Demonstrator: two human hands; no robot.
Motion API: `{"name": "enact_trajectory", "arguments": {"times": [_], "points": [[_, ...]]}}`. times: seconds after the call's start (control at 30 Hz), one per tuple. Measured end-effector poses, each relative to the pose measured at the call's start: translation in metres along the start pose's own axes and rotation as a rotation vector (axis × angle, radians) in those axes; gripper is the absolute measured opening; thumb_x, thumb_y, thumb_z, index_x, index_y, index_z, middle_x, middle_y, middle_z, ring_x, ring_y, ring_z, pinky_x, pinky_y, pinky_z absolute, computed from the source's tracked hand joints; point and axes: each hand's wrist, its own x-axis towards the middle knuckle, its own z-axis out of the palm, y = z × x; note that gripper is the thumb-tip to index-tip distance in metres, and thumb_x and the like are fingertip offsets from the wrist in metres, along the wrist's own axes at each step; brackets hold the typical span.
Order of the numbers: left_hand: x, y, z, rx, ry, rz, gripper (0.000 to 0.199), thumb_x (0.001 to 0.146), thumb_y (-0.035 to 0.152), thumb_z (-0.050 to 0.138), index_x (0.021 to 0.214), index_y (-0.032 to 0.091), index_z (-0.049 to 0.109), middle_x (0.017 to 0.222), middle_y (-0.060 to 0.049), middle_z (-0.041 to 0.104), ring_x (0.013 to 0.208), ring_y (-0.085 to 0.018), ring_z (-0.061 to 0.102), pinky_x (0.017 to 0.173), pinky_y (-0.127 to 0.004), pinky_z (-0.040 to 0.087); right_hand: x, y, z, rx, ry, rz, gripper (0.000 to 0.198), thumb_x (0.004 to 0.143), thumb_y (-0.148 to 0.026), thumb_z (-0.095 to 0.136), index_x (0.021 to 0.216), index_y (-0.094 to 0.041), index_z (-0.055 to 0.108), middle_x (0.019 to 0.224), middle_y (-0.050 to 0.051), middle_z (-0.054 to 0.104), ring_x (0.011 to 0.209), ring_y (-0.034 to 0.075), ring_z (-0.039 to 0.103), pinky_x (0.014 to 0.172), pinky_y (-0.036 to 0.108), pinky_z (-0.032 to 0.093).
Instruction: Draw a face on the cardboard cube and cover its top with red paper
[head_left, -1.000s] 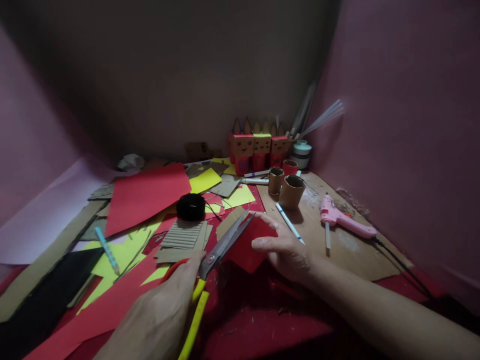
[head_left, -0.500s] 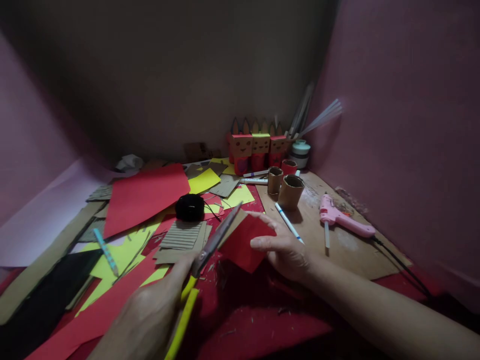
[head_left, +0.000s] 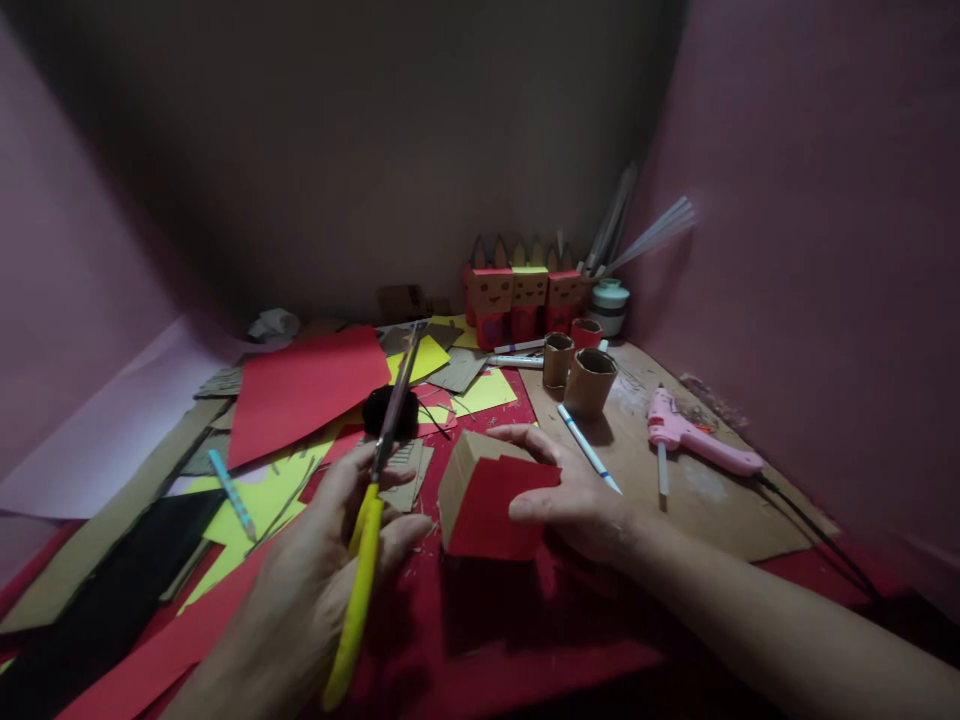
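Observation:
In my left hand is a pair of scissors with yellow handles, its blades pointing up and away from me. The thumb is spread while the handles rest across the palm and fingers. My right hand grips a small cardboard box from its right side, the thumb lying on the red paper that covers one face. The box is tilted, with a bare brown side facing left. Behind the scissor blades lies a black ball of yarn. Corrugated cardboard pieces sit between my left hand and the box.
Red sheet and yellow paper cover the left. A pink glue gun with its cord lies right on a cardboard sheet. Cardboard tubes, a marker and box figures with faces stand or lie farther back.
The scissors have moved away from the box and swung more upright. My left hand has turned and its thumb has opened out. The box has been tilted, showing more of its red face.

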Motion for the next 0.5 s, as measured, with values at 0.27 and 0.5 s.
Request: {"name": "enact_trajectory", "arguments": {"times": [0.27, 0.5], "points": [[0.009, 0.013, 0.020, -0.280, -0.135, -0.184, 0.072, 0.055, 0.027, 0.087, 0.118, 0.022, 0.052, 0.077, 0.004, 0.062, 0.060, -0.015, 0.059, 0.060, -0.029, 0.054, -0.001, -0.010, -0.001, -0.372, -0.044, -0.051, 0.103, 0.051, -0.029, 0.098, 0.141, -0.026, 0.049, 0.128, 0.009, 0.065, 0.121, 0.034, 0.061, 0.104, 0.052, 0.049], [0.009, 0.006, 0.025, -0.236, -0.085, -0.161, 0.069, 0.057, 0.033, 0.089, 0.114, 0.024, 0.053, 0.088, 0.003, 0.060, 0.069, -0.014, 0.059, 0.062, -0.026, 0.052, -0.001, -0.004, -0.001, -0.298, -0.051, -0.103, 0.098, 0.058, -0.022, 0.095, 0.141, -0.028, 0.044, 0.133, 0.010, 0.065, 0.123, 0.032, 0.063, 0.105, 0.051, 0.050]]}}
